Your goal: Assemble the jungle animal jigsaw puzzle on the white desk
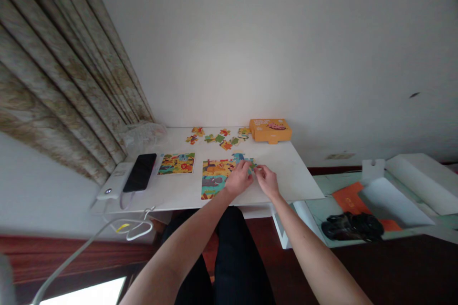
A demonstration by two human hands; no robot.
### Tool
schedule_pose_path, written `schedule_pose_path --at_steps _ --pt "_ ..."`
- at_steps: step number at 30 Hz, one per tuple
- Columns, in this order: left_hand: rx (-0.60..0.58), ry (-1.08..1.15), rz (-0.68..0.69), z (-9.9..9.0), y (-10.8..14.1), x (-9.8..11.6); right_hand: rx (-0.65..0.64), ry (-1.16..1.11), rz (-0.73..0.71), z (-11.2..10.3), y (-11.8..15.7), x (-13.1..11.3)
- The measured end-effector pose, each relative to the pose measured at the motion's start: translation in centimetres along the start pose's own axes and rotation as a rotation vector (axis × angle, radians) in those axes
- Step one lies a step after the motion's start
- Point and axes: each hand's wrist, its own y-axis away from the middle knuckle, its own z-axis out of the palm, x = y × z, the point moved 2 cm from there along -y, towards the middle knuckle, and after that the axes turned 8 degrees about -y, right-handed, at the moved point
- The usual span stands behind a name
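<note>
A partly joined jigsaw puzzle (214, 181) with animal pictures lies near the table's front edge. My left hand (239, 177) rests over its right part, fingers bent and close together at a small greenish puzzle piece (252, 165). From the right, my right hand (267, 180) pinches at the same piece, thumb and forefinger together. Both hands partly cover the piece and the puzzle's right side. A blue puzzle section (238, 156) sticks up past the puzzle's far edge, just beyond my left fingers. Left of the puzzle lies a reference picture card (176, 163) with a lion and other animals.
Several loose puzzle pieces (219, 138) are spread along the back of the white table (293, 171). An orange box (271, 130) stands at the back right. A black phone (140, 172), a white device (115, 181) and clear plastic wrap (143, 134) occupy the left end, with a cable hanging below.
</note>
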Motion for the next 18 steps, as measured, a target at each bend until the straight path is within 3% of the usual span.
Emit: schedule_pose_path --at_steps 3,8,13,18 --pt "-0.018 -0.04 0.016 0.7 0.0 0.7 0.004 -0.17 0.04 -0.1 -0.4 0.5" --pt "0.048 -0.138 -0.074 2.1 0.1 0.9 -0.076 -0.382 0.135 0.1 -0.8 1.5" --pt "0.052 -0.151 -0.062 3.3 0.3 1.4 -0.124 -0.465 0.173 0.0 -1.1 1.7" --pt "-0.024 -0.184 -0.006 2.6 0.5 0.5 0.019 -0.565 0.242 -0.6 -1.1 1.9"
